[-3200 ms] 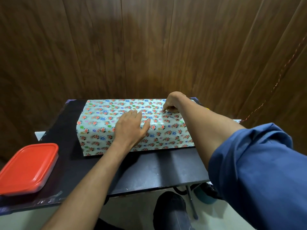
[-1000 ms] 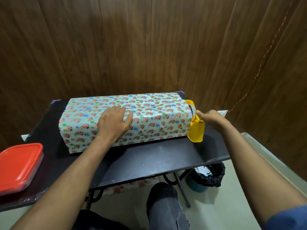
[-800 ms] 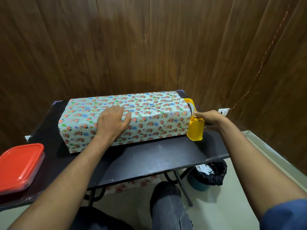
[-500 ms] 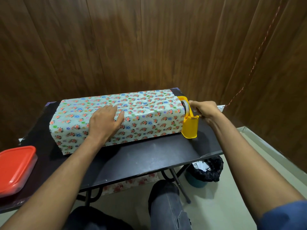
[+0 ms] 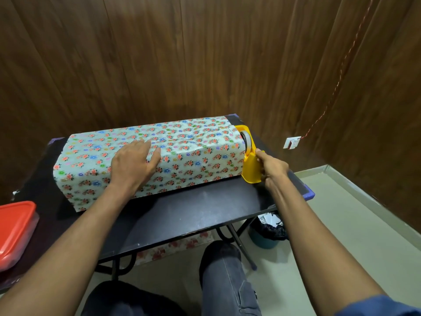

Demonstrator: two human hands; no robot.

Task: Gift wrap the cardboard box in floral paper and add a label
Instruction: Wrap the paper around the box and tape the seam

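A long box wrapped in floral paper (image 5: 196, 153) lies across the black table (image 5: 193, 215). My left hand (image 5: 133, 165) rests flat on its top front edge, fingers straight, holding the paper down. A yellow tape dispenser (image 5: 250, 165) with a roll of tape stands against the box's right end. My right hand (image 5: 272, 167) grips the dispenser's front part from the right, thumb up near the cutter.
A red-lidded plastic container (image 5: 14, 231) sits at the table's left front edge. Under the right side of the table stands a bin with a black liner (image 5: 267, 231). Wooden wall panels close off the back and right. My knees are under the table's front edge.
My right hand left the top of the box, went to the yellow dispenser at the right end and now grips it lower down. My left hand stayed pressed on the paper.
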